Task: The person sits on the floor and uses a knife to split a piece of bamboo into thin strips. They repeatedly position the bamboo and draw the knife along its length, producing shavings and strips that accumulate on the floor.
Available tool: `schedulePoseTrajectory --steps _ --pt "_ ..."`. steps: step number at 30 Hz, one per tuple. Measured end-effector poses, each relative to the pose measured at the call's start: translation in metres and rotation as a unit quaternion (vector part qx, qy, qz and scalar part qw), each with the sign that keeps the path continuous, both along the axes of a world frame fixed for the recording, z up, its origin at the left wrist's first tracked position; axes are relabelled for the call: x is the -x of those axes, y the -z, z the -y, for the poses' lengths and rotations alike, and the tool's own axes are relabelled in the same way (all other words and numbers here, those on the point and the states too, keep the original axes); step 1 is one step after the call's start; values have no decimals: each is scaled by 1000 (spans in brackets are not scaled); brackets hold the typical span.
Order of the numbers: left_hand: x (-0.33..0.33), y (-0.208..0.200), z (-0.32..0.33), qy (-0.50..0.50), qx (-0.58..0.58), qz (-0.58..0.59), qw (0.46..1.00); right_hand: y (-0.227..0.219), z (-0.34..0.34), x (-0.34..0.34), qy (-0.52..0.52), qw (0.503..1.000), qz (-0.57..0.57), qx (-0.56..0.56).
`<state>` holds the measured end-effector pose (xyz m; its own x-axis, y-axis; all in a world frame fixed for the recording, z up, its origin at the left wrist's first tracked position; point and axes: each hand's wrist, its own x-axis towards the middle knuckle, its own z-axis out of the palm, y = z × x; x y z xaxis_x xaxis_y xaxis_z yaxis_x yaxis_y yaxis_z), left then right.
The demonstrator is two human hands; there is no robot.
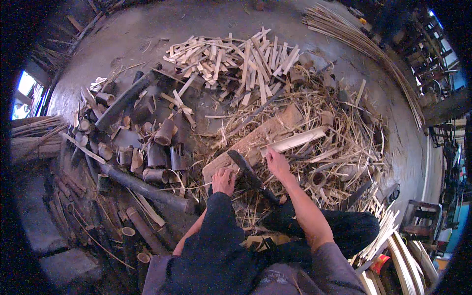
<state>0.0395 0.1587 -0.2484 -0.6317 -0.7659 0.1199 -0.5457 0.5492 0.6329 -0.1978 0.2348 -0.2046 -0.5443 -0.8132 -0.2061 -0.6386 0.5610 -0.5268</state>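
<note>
My right hand is closed on the near end of a pale split-bamboo strip, which points away to the right over the shavings. My left hand rests at the near end of a wooden plank, its fingers curled down; whatever they hold, if anything, is hidden. Between the two hands is a dark-bladed knife, its blade across the plank and its dark handle toward my right leg. The plank slants away to the right, partly under shavings.
A heap of short pale bamboo slats lies beyond the plank. Cut bamboo tubes and a long dark pole are on the left. Shavings cover the right side. Long strips lie at lower right, a stool beside them.
</note>
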Motion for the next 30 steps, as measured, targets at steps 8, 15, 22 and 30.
schedulePoseTrajectory --steps 8,15,22,30 --pt "-3 5 0 2 16 -24 1000 -2 1 -11 31 999 8 41" --pt "-2 1 0 -9 22 -3 1000 41 11 -1 39 987 23 154" --pt "1 -7 3 2 -3 3 1000 42 -25 -19 82 986 68 131" --pt "23 -80 0 156 212 -113 958 -28 -53 -26 -19 996 83 41"
